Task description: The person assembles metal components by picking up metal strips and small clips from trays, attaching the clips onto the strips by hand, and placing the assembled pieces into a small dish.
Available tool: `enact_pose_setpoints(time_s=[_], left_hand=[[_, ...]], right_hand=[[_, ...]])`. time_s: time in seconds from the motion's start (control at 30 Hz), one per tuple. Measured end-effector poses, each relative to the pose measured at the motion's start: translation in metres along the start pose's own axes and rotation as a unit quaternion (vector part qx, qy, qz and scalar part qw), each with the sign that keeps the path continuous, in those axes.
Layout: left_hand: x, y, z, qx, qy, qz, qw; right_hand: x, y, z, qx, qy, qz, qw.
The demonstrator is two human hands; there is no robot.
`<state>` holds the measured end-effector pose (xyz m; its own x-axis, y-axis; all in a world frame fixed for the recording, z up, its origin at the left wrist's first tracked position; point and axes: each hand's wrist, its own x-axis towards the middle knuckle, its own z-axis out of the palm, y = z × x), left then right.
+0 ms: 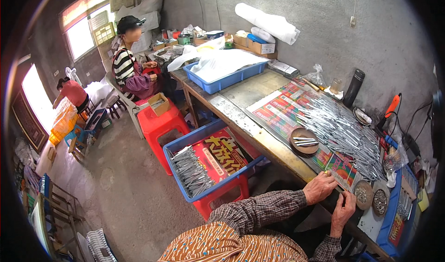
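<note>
My left hand [321,188] is at the table's front edge, its fingers curled together beside a narrow flat grey strip [341,181]. Whether they grip the strip or only touch it cannot be made out. Just right of it and nearer, my right hand [343,212] has thumb and fingers pinched on something too small to name. Two round dishes of small metal parts, one [363,194] and another [380,202], sit right of my hands. Beyond them, a broad heap of slim silver metal pieces [340,134] covers printed sheets. A round brown dish [304,146] holds several such pieces.
A blue crate [190,195] with metal pieces rests on red stools at my left. Another blue tray [387,236] is at the right end. A black cylinder [354,88] and an orange-handled tool [393,107] stand by the wall. One person [127,69] sits farther along; another [73,95] is behind.
</note>
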<state>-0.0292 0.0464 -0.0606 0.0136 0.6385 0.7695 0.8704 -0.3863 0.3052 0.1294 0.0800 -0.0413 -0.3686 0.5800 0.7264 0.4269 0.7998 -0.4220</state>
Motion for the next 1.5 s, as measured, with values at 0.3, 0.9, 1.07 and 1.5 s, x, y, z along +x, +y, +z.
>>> enact_pose_setpoints(time_s=[0.3, 0.9, 1.07, 1.5], left_hand=[[-0.002, 0.0, -0.005, -0.006, 0.003, -0.005, 1.0], [0.0, -0.002, 0.0, -0.007, 0.001, -0.001, 1.0], [-0.001, 0.0, -0.002, -0.006, -0.002, -0.006, 1.0], [0.011, 0.008, -0.007, -0.068, 0.043, 0.029, 0.996]], right_hand=[[-0.001, -0.003, 0.002, 0.005, 0.005, -0.007, 1.0], [0.002, -0.003, 0.0, 0.0, 0.005, -0.006, 1.0], [0.0, -0.004, 0.0, 0.005, 0.003, -0.002, 1.0], [-0.002, -0.003, -0.012, 0.009, 0.023, 0.025, 0.999]])
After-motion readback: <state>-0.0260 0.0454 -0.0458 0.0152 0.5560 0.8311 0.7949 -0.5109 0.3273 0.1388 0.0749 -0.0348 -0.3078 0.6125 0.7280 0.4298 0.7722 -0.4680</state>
